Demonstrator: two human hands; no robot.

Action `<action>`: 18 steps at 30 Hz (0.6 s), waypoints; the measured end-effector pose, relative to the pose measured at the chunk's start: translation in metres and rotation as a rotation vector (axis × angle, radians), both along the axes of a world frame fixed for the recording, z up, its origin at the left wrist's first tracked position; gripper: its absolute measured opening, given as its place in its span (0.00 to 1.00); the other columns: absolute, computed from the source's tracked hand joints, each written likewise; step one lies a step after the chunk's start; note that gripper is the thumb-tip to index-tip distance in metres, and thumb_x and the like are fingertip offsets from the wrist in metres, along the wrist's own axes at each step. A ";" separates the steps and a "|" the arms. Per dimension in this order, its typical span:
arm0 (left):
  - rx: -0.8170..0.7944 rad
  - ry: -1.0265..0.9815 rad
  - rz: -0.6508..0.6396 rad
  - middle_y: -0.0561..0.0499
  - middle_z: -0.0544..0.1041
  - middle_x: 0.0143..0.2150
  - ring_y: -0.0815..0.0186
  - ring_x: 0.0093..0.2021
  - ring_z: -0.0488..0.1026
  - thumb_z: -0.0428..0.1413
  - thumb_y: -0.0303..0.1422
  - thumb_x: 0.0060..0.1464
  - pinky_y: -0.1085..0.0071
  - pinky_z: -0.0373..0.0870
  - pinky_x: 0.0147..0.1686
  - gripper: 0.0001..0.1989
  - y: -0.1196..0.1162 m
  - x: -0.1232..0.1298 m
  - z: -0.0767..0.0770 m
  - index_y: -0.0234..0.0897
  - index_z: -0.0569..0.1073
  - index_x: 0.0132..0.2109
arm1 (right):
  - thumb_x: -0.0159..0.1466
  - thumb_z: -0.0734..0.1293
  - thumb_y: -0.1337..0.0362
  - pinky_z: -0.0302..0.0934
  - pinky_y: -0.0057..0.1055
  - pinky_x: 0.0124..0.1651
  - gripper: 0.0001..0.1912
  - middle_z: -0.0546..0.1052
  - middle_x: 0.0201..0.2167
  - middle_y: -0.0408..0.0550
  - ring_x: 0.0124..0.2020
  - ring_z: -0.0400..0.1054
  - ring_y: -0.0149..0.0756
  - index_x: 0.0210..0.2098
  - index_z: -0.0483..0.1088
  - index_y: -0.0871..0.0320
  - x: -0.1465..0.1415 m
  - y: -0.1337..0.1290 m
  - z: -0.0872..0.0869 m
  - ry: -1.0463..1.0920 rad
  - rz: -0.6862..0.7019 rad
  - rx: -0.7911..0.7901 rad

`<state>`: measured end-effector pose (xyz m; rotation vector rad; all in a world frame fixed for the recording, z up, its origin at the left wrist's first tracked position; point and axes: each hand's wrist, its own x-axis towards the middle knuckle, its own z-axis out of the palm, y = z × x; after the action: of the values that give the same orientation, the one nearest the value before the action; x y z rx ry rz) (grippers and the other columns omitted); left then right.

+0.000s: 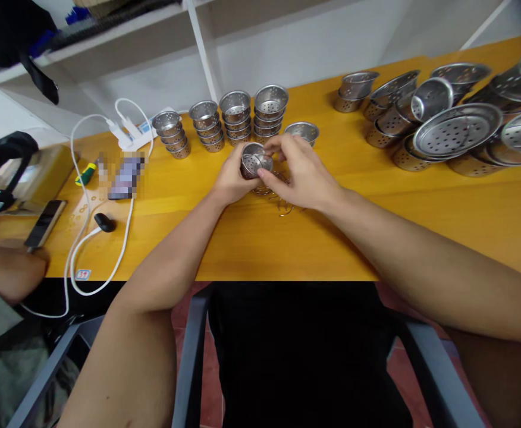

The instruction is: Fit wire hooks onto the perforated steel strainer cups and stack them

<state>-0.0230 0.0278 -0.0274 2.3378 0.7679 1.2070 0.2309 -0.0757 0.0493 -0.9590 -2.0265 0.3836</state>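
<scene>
My left hand [230, 177] is wrapped round a small perforated metal strainer cup [252, 156], its mouth tilted up toward me. Over the cup's right side, my right hand [303, 172] has its thumb at the rim and its fingers curled. A thin wire appears to be pinched there, but its shape is mostly hidden. Below the hands, several thin curved wire pieces [283, 205] lie on the wooden table [260, 249]. Just behind my right hand stands another strainer cup [303, 129].
Stacks of strainer cups [235, 116] line the back. At the right stand larger perforated strainers [457, 131], some tilted. Left are a power strip [135, 137], white cables, a phone [46, 223], a black plug-like object [104, 222] and another person's arm [8, 270].
</scene>
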 end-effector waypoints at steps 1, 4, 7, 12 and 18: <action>0.009 0.012 0.000 0.42 0.86 0.69 0.45 0.69 0.88 0.80 0.56 0.68 0.43 0.86 0.76 0.42 -0.003 0.001 0.003 0.44 0.74 0.76 | 0.83 0.74 0.38 0.76 0.69 0.77 0.30 0.86 0.60 0.60 0.65 0.81 0.67 0.74 0.81 0.48 0.000 -0.001 0.002 0.014 -0.005 -0.025; 0.055 0.056 -0.023 0.41 0.85 0.71 0.44 0.71 0.86 0.80 0.52 0.68 0.44 0.86 0.75 0.42 -0.012 0.004 0.016 0.46 0.74 0.78 | 0.87 0.69 0.35 0.79 0.55 0.62 0.25 0.82 0.46 0.54 0.50 0.79 0.54 0.51 0.82 0.49 -0.002 0.001 0.001 0.030 0.030 -0.072; 0.078 0.092 -0.030 0.41 0.85 0.70 0.44 0.70 0.86 0.78 0.53 0.69 0.43 0.85 0.76 0.38 -0.018 0.007 0.025 0.48 0.76 0.76 | 0.87 0.67 0.29 0.72 0.47 0.49 0.37 0.74 0.35 0.49 0.40 0.70 0.45 0.33 0.68 0.50 -0.005 0.005 -0.001 0.067 0.053 -0.103; 0.074 0.125 -0.043 0.42 0.84 0.71 0.44 0.71 0.86 0.76 0.54 0.71 0.44 0.85 0.75 0.37 -0.018 0.011 0.023 0.49 0.73 0.76 | 0.81 0.76 0.28 0.53 0.41 0.39 0.43 0.64 0.27 0.43 0.32 0.58 0.37 0.27 0.59 0.51 -0.009 0.011 0.000 0.181 0.055 -0.202; 0.093 0.076 -0.064 0.42 0.84 0.70 0.46 0.70 0.87 0.75 0.51 0.73 0.45 0.87 0.73 0.37 -0.015 0.016 0.013 0.49 0.70 0.77 | 0.75 0.80 0.22 0.49 0.38 0.35 0.47 0.59 0.25 0.41 0.30 0.51 0.33 0.25 0.60 0.51 -0.005 0.016 0.002 0.321 0.108 -0.311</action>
<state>-0.0068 0.0133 -0.0140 2.4774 0.6698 1.1556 0.2256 -0.0600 0.0511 -0.9056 -1.7577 0.8744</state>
